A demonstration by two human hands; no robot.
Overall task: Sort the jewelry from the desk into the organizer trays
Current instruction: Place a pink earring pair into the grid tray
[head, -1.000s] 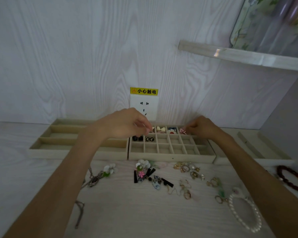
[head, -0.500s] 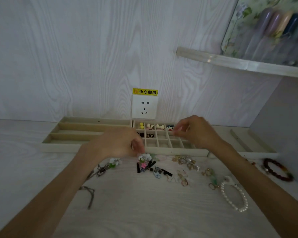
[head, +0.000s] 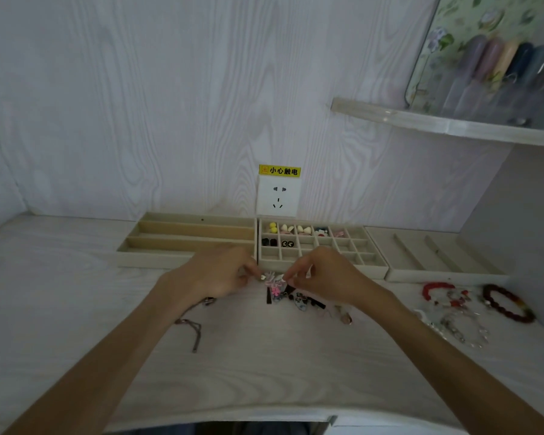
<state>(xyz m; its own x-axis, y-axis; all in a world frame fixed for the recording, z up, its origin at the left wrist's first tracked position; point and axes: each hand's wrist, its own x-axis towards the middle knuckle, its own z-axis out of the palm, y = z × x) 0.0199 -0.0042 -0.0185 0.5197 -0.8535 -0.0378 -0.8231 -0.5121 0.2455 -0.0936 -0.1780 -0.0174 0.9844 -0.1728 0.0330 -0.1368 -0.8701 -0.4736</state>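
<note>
A: So, what is the left hand [head: 220, 274] doing?

B: Its fingertips pinch one side of a small white flower-shaped piece [head: 271, 277]. The right hand [head: 324, 277] pinches the other side, maybe to pull it apart.

A: Where will it go?

B: Just behind the pinch sits the beige tray with little square boxes [head: 371, 267]. Its near boxes look empty, so there's room.

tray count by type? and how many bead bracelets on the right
Long-slot tray: 1
Small-grid tray: 1
Ridged tray: 1
Bright red bracelet: 1
Dark red bracelet: 1
Clear bead bracelet: 1
Total: 3 trays, 3 bracelets, 6 items
</note>
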